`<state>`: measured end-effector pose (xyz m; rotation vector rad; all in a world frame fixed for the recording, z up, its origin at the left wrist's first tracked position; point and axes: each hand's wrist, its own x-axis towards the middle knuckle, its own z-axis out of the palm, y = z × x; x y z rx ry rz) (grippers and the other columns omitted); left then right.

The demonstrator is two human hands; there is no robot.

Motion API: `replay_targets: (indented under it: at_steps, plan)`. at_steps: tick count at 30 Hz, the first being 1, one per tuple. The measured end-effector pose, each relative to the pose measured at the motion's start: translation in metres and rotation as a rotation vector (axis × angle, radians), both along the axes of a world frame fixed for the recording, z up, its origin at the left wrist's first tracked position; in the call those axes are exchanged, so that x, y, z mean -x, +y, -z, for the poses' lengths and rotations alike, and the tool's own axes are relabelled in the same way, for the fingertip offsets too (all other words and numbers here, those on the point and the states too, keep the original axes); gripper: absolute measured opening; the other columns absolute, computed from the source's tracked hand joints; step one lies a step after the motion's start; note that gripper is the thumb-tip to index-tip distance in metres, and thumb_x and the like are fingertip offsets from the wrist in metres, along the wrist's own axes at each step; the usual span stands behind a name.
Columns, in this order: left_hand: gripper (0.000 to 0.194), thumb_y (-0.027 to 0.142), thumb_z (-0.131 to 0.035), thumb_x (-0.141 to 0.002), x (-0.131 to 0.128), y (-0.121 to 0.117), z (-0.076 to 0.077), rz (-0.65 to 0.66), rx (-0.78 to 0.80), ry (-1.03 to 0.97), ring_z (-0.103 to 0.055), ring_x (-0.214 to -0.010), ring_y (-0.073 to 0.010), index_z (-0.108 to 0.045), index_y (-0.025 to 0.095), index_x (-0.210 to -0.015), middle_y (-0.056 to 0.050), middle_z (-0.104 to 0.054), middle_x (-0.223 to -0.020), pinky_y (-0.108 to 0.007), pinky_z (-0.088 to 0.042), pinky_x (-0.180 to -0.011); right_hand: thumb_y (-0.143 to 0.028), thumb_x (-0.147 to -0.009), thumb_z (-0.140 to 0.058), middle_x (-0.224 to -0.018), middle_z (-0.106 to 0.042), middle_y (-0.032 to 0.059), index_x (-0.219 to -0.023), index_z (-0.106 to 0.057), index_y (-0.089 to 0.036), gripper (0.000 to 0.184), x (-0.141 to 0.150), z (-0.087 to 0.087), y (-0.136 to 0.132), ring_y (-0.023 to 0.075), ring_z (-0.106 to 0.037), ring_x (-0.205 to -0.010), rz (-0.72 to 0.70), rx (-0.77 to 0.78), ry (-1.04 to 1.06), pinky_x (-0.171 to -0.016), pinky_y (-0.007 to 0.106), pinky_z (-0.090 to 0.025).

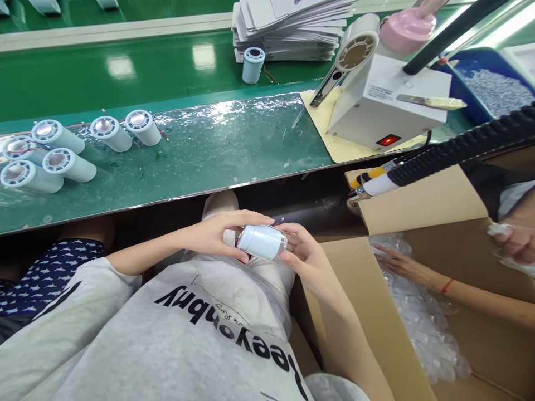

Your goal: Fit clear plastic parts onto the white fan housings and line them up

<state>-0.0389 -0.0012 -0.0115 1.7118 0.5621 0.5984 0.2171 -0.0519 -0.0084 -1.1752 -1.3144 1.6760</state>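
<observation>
One grey printed T-shirt [167, 340] sat nearest; just beyond it, over the lap [273, 275], I saw the person's left hand [215, 234] and right hand [307, 253] both gripping one light-blue cylinder [262, 242]. At least six similar cylinders [115, 135] stood on the green surface [217, 150], another cylinder [252, 69] beside one white stack [288, 39].

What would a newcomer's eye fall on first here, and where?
First, probably the pale blue cylinder held between the left hand and right hand, at the picture's centre. Next come the white machine with its lit red switch, upper right, and six similar cylinders on the left of the green bench.
</observation>
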Motion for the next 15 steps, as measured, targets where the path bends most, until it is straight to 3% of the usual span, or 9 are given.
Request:
replay_targets:
  at_steps: [6, 11, 15]
  plan:
    - [0.073, 0.034, -0.087, -0.084, 0.0, -0.002, 0.0, 0.009, 0.005, -0.005, -0.056, -0.146, -0.0317, -0.06, 0.029, -0.152, -0.013, -0.059, -0.158, -0.047, -0.049, -0.119, -0.068, -0.081, -0.081, -0.097, -0.076, 0.0044, -0.111, -0.064, -0.028, 0.053, 0.003, 0.003, 0.001, 0.0222, -0.075, -0.086, 0.032, 0.046, 0.008, -0.072, 0.033, -0.065]
    - [0.072, 0.036, -0.087, -0.084, -0.001, -0.003, 0.0, 0.013, 0.031, 0.005, -0.057, -0.145, -0.0329, -0.061, 0.03, -0.151, -0.013, -0.059, -0.158, -0.046, -0.053, -0.115, -0.071, -0.077, -0.08, -0.085, -0.072, 0.001, -0.106, -0.061, -0.026, 0.057, 0.006, 0.013, -0.002, 0.021, -0.074, -0.07, 0.084, 0.209, 0.061, -0.057, 0.033, -0.065]
    - [0.072, 0.035, -0.087, -0.084, -0.002, -0.003, 0.001, 0.017, 0.038, -0.001, -0.057, -0.144, -0.0323, -0.061, 0.03, -0.151, -0.013, -0.059, -0.158, -0.044, -0.055, -0.113, -0.083, -0.07, -0.079, -0.069, -0.068, -0.0019, -0.095, -0.058, -0.024, 0.067, 0.011, 0.013, -0.001, 0.0177, -0.068, -0.051, 0.071, 0.335, 0.107, -0.045, 0.028, -0.058]
